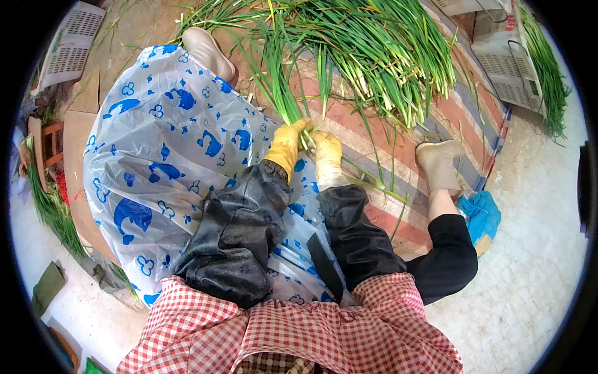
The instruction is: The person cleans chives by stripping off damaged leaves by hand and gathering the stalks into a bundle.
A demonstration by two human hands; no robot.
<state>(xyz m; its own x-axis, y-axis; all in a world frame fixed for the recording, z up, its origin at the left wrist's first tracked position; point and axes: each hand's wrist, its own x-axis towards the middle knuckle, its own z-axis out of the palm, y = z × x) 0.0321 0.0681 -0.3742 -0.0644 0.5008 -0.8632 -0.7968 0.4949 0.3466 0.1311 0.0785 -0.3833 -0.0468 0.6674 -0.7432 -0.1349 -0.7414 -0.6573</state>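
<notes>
My left hand [286, 144], in a yellow rubber glove, is closed around a bunch of garlic chives [278, 84]. The long green leaves point away from me and the pale stem ends stick out toward me. My right hand [327, 153], in a paler glove, is right beside it with its fingers closed at those stem ends; its fingertips are partly hidden. Beyond my hands lies a large heap of garlic chives [386, 62] on a striped sheet [398, 212]. A few loose stalks lie near my right hand.
A clear plastic apron [168, 143] with blue dolphins covers my lap and left leg. My beige boots [208, 55] rest on the ground and sheet. White plastic crates [507, 68] stand at the right, another crate [71, 47] at the left. A blue bag [483, 215] lies behind my right boot.
</notes>
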